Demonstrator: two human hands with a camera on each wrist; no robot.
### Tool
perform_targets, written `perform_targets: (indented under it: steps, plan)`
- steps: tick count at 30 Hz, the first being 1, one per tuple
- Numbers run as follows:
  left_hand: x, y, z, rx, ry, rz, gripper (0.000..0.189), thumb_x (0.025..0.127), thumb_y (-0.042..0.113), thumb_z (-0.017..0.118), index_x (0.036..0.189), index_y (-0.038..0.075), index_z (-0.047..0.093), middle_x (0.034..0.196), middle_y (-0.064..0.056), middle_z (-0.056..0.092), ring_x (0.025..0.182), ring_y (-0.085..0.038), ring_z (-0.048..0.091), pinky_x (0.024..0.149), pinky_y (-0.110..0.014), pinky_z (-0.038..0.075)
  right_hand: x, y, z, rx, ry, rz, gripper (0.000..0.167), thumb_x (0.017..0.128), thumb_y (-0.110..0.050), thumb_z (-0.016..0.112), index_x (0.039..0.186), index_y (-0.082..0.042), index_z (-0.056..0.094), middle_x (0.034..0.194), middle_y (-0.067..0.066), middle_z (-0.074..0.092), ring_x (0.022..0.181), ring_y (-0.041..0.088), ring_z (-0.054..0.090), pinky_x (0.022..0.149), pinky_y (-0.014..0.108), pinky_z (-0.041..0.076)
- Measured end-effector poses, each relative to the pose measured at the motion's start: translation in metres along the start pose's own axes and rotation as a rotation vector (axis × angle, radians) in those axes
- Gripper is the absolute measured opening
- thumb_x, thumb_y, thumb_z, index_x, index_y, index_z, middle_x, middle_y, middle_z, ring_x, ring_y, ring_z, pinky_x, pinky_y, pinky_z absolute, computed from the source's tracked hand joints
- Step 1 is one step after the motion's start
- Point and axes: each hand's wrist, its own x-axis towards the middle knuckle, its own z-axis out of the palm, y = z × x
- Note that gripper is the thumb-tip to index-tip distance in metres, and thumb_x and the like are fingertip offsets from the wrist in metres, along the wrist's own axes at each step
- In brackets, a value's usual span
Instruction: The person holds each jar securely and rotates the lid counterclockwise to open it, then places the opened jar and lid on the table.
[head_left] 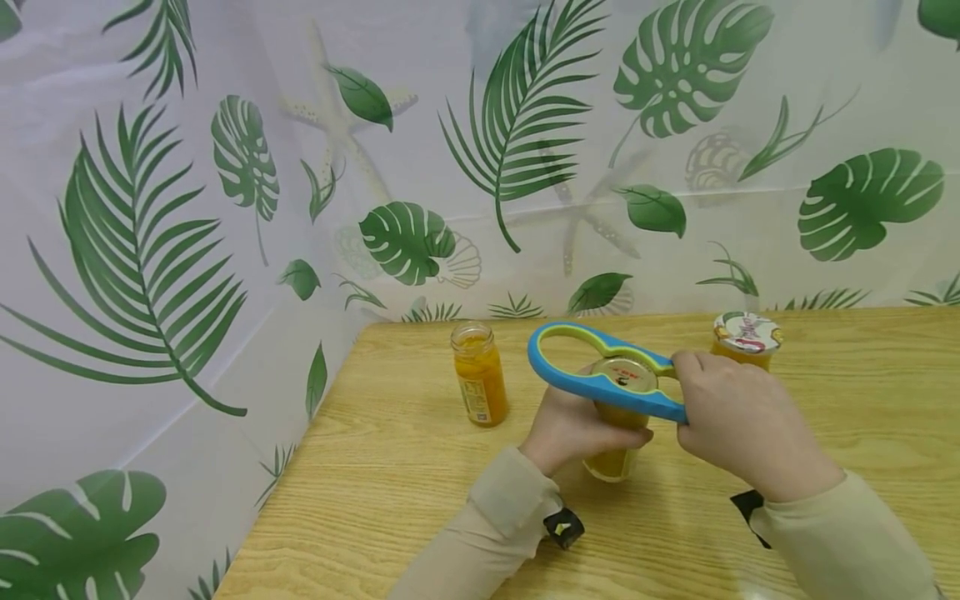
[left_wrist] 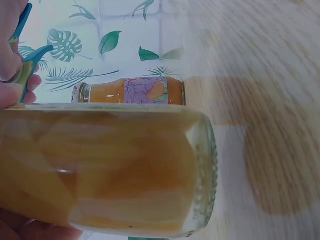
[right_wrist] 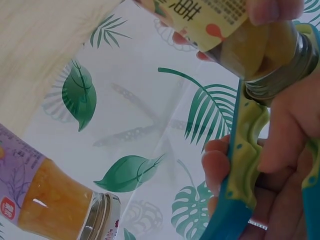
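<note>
My left hand (head_left: 566, 429) grips a glass jar (left_wrist: 115, 170) of yellowish fruit pieces, with the thumb across its front. In the head view the jar looks slightly tilted, just over the wooden table. A blue and yellow jar opener (head_left: 573, 383) lies across the top, its scalloped inner edges around the metal lid (head_left: 626, 375). My right hand (head_left: 742, 421) holds the opener's handle ends on the right. The right wrist view shows fingers (right_wrist: 215, 165) wrapped about the yellow-lined handle (right_wrist: 245, 155) near the lid's rim.
An uncapped jar (head_left: 480, 383) of orange fruit stands on the table (head_left: 390, 467) to the left. Behind my right hand is another jar with a patterned lid (head_left: 747, 332); its purple label (right_wrist: 17, 165) shows in the right wrist view. A leaf-printed sheet (head_left: 420, 150) hangs behind the table.
</note>
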Motion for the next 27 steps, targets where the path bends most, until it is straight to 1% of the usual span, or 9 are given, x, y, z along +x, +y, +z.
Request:
perform_targets:
  steps: [2, 8, 12, 17, 19, 21, 23, 25, 27]
  plan:
    - [0.0, 0.0, 0.0, 0.008, -0.004, 0.003, 0.052, 0.059, 0.01, 0.081, 0.106, 0.015, 0.058, 0.097, 0.014, 0.058, 0.089, 0.001, 0.051, 0.081, -0.018, 0.04, 0.0, 0.0, -0.001, 0.001, -0.014, 0.002, 0.04, 0.055, -0.005, 0.069, 0.089, 0.007, 0.051, 0.065, 0.007, 0.048, 0.046, 0.015, 0.038, 0.038, 0.029, 0.034]
    - [-0.001, 0.002, -0.001, -0.012, -0.032, 0.011, 0.054, 0.06, 0.009, 0.081, 0.108, 0.013, 0.057, 0.1, 0.01, 0.059, 0.091, 0.001, 0.051, 0.083, -0.018, 0.04, -0.001, 0.001, -0.003, -0.004, -0.001, -0.018, 0.042, 0.054, -0.003, 0.069, 0.091, 0.007, 0.052, 0.064, 0.005, 0.048, 0.045, 0.015, 0.039, 0.038, 0.03, 0.035]
    - [-0.004, 0.004, -0.003, -0.029, -0.051, -0.002, 0.056, 0.06, 0.01, 0.081, 0.11, 0.014, 0.056, 0.102, 0.009, 0.058, 0.093, 0.0, 0.051, 0.084, -0.018, 0.039, -0.002, 0.0, -0.003, -0.009, 0.028, -0.044, 0.04, 0.054, -0.002, 0.069, 0.089, 0.005, 0.052, 0.061, 0.003, 0.047, 0.044, 0.013, 0.037, 0.038, 0.029, 0.035]
    - [-0.009, 0.003, -0.007, -0.041, -0.087, -0.003, 0.055, 0.062, 0.01, 0.08, 0.111, 0.014, 0.056, 0.102, 0.011, 0.058, 0.093, 0.001, 0.051, 0.084, -0.019, 0.04, -0.002, -0.002, -0.004, 0.005, 0.023, -0.068, 0.034, 0.055, -0.002, 0.069, 0.084, 0.001, 0.052, 0.064, 0.002, 0.049, 0.046, 0.013, 0.04, 0.039, 0.029, 0.037]
    - [-0.011, 0.003, -0.009, -0.054, -0.105, 0.006, 0.055, 0.062, 0.009, 0.079, 0.111, 0.014, 0.056, 0.102, 0.011, 0.058, 0.093, 0.001, 0.051, 0.084, -0.019, 0.04, -0.001, -0.003, -0.005, 0.012, 0.017, -0.079, 0.033, 0.055, -0.002, 0.069, 0.083, 0.0, 0.052, 0.066, 0.002, 0.051, 0.048, 0.013, 0.042, 0.041, 0.029, 0.039]
    - [-0.014, 0.004, -0.011, -0.072, -0.12, 0.028, 0.055, 0.062, 0.007, 0.079, 0.112, 0.012, 0.055, 0.103, 0.008, 0.059, 0.093, 0.0, 0.052, 0.084, -0.019, 0.041, -0.001, -0.005, -0.005, 0.017, 0.022, -0.098, 0.034, 0.054, -0.002, 0.07, 0.083, -0.001, 0.053, 0.068, 0.003, 0.052, 0.049, 0.013, 0.043, 0.042, 0.03, 0.04]
    - [-0.016, 0.005, -0.013, -0.072, -0.135, 0.051, 0.056, 0.062, 0.005, 0.079, 0.112, 0.01, 0.055, 0.104, 0.005, 0.06, 0.093, 0.0, 0.053, 0.084, -0.019, 0.041, -0.002, -0.006, -0.005, 0.023, 0.032, -0.113, 0.035, 0.053, -0.002, 0.071, 0.083, -0.002, 0.053, 0.068, 0.002, 0.052, 0.049, 0.012, 0.043, 0.043, 0.029, 0.04]
    - [-0.018, 0.006, -0.014, -0.042, -0.143, 0.073, 0.056, 0.062, 0.006, 0.079, 0.112, 0.009, 0.055, 0.103, 0.004, 0.061, 0.093, 0.0, 0.053, 0.083, -0.018, 0.041, -0.002, -0.007, -0.005, 0.036, 0.038, -0.126, 0.036, 0.052, -0.001, 0.071, 0.084, -0.002, 0.053, 0.069, 0.001, 0.053, 0.049, 0.011, 0.042, 0.044, 0.028, 0.04]
    - [-0.02, 0.007, -0.016, 0.025, -0.149, 0.112, 0.056, 0.062, 0.009, 0.08, 0.112, 0.009, 0.055, 0.104, 0.003, 0.061, 0.093, 0.002, 0.053, 0.082, -0.016, 0.041, -0.003, -0.007, -0.004, 0.041, 0.045, -0.138, 0.037, 0.052, -0.001, 0.071, 0.085, -0.003, 0.053, 0.068, 0.0, 0.053, 0.048, 0.011, 0.041, 0.044, 0.028, 0.04]
